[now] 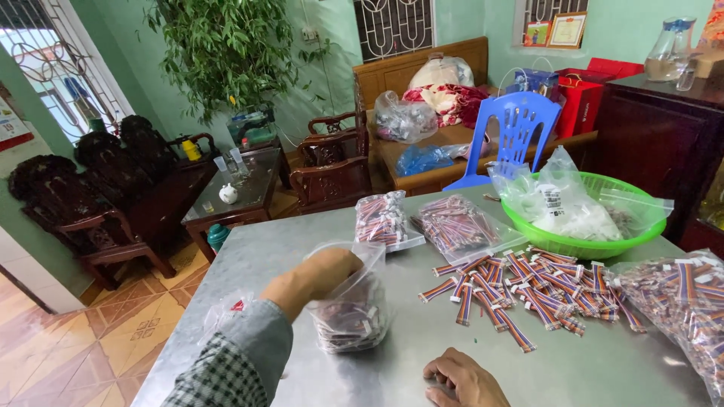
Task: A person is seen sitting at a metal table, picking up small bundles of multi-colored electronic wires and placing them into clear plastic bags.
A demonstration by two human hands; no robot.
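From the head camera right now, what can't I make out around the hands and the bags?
- Left hand: fingers hidden inside the clear bag, head view.
- Right hand: cut off by the bottom edge; grip unreadable.
- Green basket: contents hidden by plastic bags.
- Right-side bag: cut off by the frame edge.

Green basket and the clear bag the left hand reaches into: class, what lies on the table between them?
In the head view, loose striped ribbon cables lie between the green basket and the clear bag.
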